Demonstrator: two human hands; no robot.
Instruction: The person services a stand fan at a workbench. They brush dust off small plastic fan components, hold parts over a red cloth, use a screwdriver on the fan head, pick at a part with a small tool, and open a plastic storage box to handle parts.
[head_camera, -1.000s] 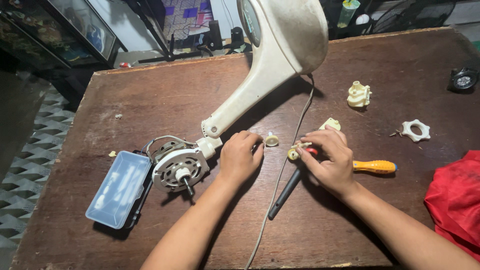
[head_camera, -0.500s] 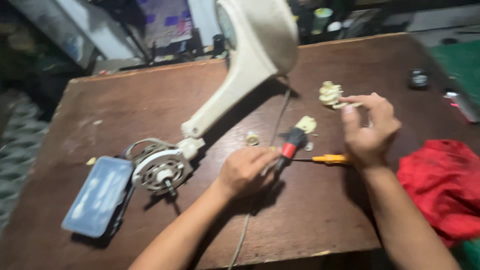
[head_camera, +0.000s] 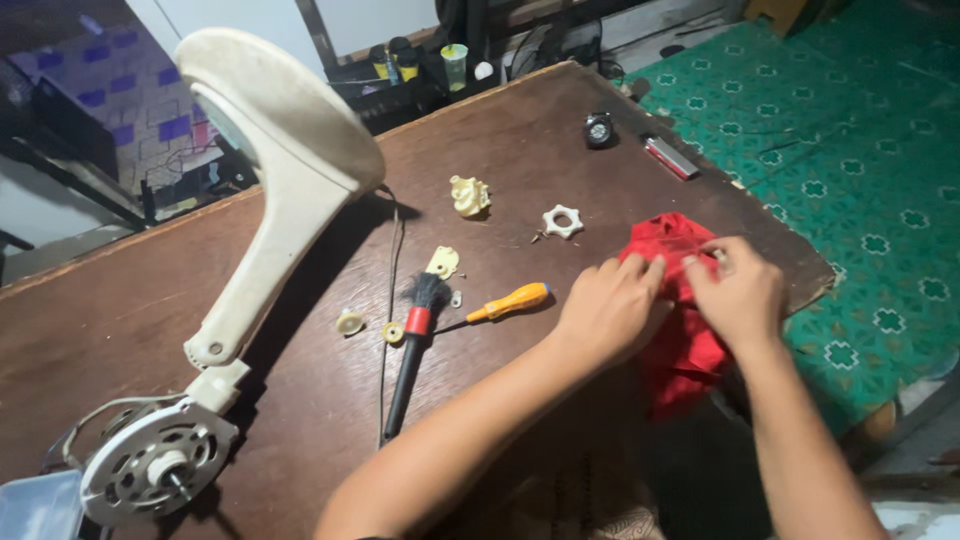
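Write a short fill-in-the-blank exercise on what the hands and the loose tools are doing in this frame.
1. Both the left hand and the right hand are on the ____ cloth at the table's right edge.
2. The screwdriver has an ____ handle.
3. The black brush lies just ____ of the screwdriver.
4. The fan motor sits at the table's near-____ corner.

Missing words: red; orange; left; left

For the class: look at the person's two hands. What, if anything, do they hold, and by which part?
Both the left hand and right hand grip the red cloth at its upper, bunched edge.
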